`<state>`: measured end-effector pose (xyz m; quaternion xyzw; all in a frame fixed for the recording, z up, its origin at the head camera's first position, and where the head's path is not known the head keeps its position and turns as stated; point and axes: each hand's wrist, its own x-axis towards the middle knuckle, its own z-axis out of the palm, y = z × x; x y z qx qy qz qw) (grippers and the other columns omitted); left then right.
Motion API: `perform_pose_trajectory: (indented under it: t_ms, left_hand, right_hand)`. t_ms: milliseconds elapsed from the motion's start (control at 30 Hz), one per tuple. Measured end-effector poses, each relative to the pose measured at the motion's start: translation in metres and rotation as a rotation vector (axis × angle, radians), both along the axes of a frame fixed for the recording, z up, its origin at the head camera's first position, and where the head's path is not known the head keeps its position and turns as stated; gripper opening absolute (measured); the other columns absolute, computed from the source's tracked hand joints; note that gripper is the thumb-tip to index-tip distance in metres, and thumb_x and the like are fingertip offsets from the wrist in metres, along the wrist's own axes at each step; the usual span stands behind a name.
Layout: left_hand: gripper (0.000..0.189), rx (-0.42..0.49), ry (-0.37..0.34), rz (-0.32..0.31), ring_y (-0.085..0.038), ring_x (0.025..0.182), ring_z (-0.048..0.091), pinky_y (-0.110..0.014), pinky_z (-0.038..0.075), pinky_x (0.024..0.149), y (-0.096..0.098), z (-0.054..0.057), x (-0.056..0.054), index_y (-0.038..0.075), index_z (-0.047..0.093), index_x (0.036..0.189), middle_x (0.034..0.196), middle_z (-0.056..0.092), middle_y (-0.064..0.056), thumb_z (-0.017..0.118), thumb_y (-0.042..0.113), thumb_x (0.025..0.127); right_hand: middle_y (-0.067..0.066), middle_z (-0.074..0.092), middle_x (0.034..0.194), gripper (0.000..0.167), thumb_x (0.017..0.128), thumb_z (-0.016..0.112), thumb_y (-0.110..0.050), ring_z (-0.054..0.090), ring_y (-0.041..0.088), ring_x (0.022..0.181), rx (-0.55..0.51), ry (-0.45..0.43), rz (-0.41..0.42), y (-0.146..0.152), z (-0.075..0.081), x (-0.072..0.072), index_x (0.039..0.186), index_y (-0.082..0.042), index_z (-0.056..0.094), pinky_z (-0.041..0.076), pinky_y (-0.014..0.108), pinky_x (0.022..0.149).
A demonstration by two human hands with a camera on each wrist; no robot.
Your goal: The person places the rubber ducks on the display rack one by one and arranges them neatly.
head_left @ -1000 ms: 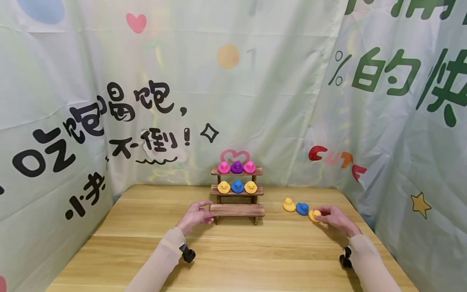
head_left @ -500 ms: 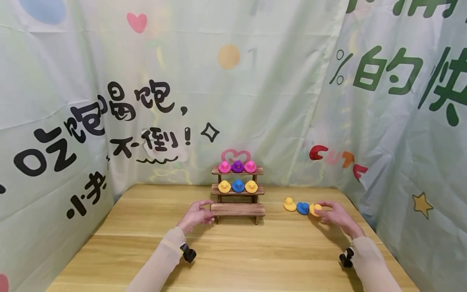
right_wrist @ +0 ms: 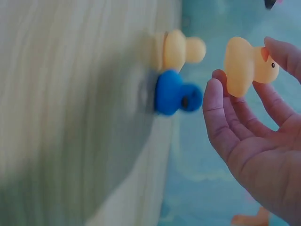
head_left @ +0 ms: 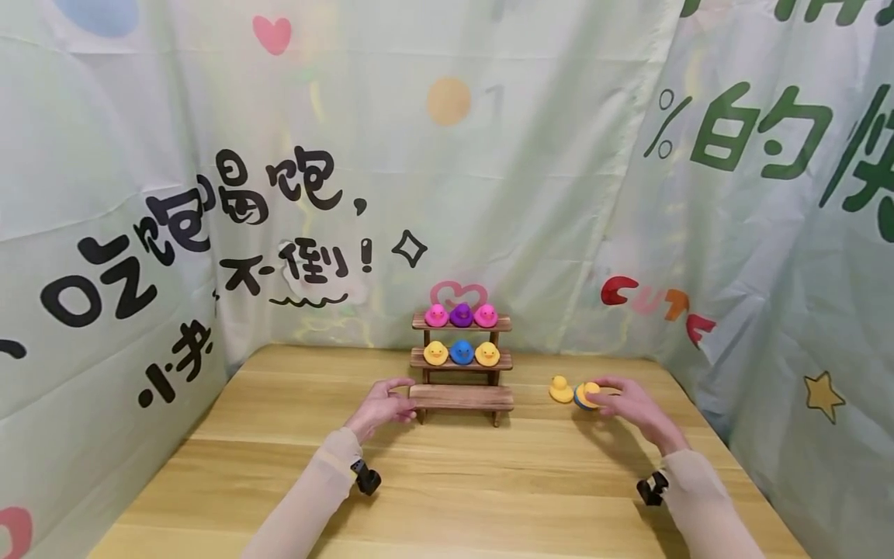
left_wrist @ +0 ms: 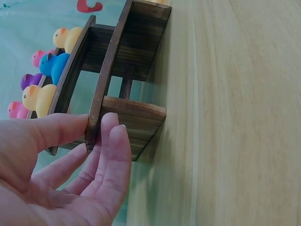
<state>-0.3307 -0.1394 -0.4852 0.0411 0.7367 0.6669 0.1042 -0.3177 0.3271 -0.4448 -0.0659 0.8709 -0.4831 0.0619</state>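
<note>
My right hand [head_left: 634,405] holds a yellow rubber duck [right_wrist: 239,68] by its head and body, lifted off the table. Below it a blue rubber duck [right_wrist: 167,93] sits on the tabletop; in the head view the held duck covers most of it. Another yellow duck [head_left: 561,390] rests just to the left. My left hand [head_left: 382,409] grips the left end of the bottom step of a small wooden three-step stand [head_left: 461,397], thumb above the board and fingers beneath. No ducks are on that bottom step.
On the middle step sit a yellow, a blue duck [head_left: 462,352] and another yellow. The top step carries a purple duck [head_left: 461,315] between two pink ones. Printed fabric [head_left: 531,194] encloses the wooden table [head_left: 489,481] at the back and sides.
My right hand has lifted the rightmost yellow duck off the table and moved it left, over the blue one. The left hand keeps its grip on the stand; the head view has shifted slightly.
</note>
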Motion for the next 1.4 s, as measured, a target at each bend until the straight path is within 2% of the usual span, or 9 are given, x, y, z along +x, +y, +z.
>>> perform_pose_trajectory:
  t_ms: [233, 333, 500, 600, 867, 933, 1033, 1200, 1400]
  left_hand:
    - [0.055, 0.007, -0.015, 0.0, -0.017, 0.072, 0.068, -0.034, 0.062, 0.072, -0.003, 0.002, 0.001, -0.002, 0.043, 0.142, 0.093, 0.069, -0.016, 0.062, -0.004, 0.091]
    - [0.056, 0.004, -0.013, -0.004, -0.018, 0.074, 0.069, -0.035, 0.062, 0.073, -0.003, 0.004, 0.001, -0.003, 0.043, 0.143, 0.095, 0.069, -0.018, 0.063, -0.004, 0.09]
    - [0.055, -0.003, -0.003, 0.006, -0.019, 0.074, 0.069, -0.036, 0.062, 0.074, -0.004, 0.005, 0.0, -0.003, 0.043, 0.142, 0.095, 0.068, -0.019, 0.062, -0.005, 0.09]
    - [0.055, -0.003, -0.002, 0.006, -0.019, 0.074, 0.069, -0.035, 0.062, 0.073, -0.004, 0.005, -0.001, -0.003, 0.043, 0.142, 0.094, 0.068, -0.018, 0.061, -0.005, 0.09]
    - [0.055, -0.005, -0.008, 0.008, -0.02, 0.075, 0.069, -0.035, 0.062, 0.073, -0.003, 0.006, -0.003, -0.002, 0.044, 0.142, 0.094, 0.069, -0.017, 0.062, -0.005, 0.09]
    - [0.056, -0.002, -0.008, 0.009, -0.02, 0.074, 0.069, -0.034, 0.062, 0.072, -0.003, 0.007, -0.004, -0.002, 0.044, 0.143, 0.094, 0.068, -0.018, 0.062, -0.005, 0.09]
    - [0.055, -0.007, -0.005, 0.005, -0.02, 0.074, 0.069, -0.034, 0.062, 0.071, -0.003, 0.007, -0.005, -0.003, 0.044, 0.142, 0.095, 0.069, -0.02, 0.062, -0.006, 0.09]
    - [0.056, -0.013, -0.014, -0.008, -0.02, 0.075, 0.069, -0.035, 0.062, 0.074, -0.002, 0.004, -0.005, -0.003, 0.044, 0.143, 0.096, 0.069, -0.02, 0.062, -0.005, 0.09]
    - [0.056, -0.013, -0.015, -0.012, -0.02, 0.075, 0.069, -0.036, 0.062, 0.074, 0.0, 0.002, -0.003, -0.003, 0.044, 0.143, 0.097, 0.069, -0.021, 0.062, -0.006, 0.09]
  right_hand:
    - [0.024, 0.057, 0.13, 0.061, 0.094, 0.067, -0.028, 0.065, 0.015, 0.096, -0.09, 0.013, 0.072, -0.029, 0.006, -0.004, 0.136, 0.011, 0.047, 0.058, 0.04, 0.087]
    - [0.023, 0.06, 0.126, 0.06, 0.093, 0.068, -0.026, 0.065, 0.018, 0.096, -0.117, 0.01, 0.092, -0.04, 0.006, -0.005, 0.136, 0.01, 0.048, 0.058, 0.042, 0.087]
    - [0.031, 0.044, 0.142, 0.058, 0.092, 0.069, -0.026, 0.065, 0.019, 0.098, -0.146, 0.009, 0.122, -0.06, 0.004, -0.007, 0.134, 0.01, 0.05, 0.056, 0.047, 0.09]
    - [0.032, 0.04, 0.144, 0.057, 0.093, 0.068, -0.025, 0.064, 0.017, 0.098, -0.154, 0.007, 0.142, -0.071, 0.002, -0.007, 0.133, 0.011, 0.05, 0.055, 0.049, 0.092]
    - [0.018, 0.061, 0.123, 0.052, 0.093, 0.068, -0.027, 0.064, 0.034, 0.097, -0.154, 0.01, 0.143, -0.099, 0.002, -0.003, 0.132, 0.004, 0.055, 0.055, 0.05, 0.091]
    - [0.016, 0.065, 0.118, 0.05, 0.092, 0.069, -0.027, 0.065, 0.034, 0.097, -0.169, 0.026, 0.155, -0.105, 0.002, -0.004, 0.131, 0.004, 0.057, 0.055, 0.051, 0.09]
    - [0.016, 0.068, 0.113, 0.048, 0.093, 0.068, -0.024, 0.066, 0.029, 0.096, -0.196, 0.055, 0.205, -0.115, -0.002, -0.003, 0.13, 0.005, 0.057, 0.055, 0.053, 0.09]
    - [0.013, 0.068, 0.112, 0.045, 0.09, 0.072, -0.024, 0.064, 0.015, 0.093, -0.211, 0.088, 0.211, -0.13, -0.009, -0.001, 0.127, -0.001, 0.063, 0.056, 0.049, 0.089]
    - [0.008, 0.07, 0.108, 0.043, 0.09, 0.073, -0.025, 0.063, 0.012, 0.091, -0.233, 0.103, 0.22, -0.144, -0.015, 0.0, 0.126, -0.003, 0.064, 0.057, 0.045, 0.085]
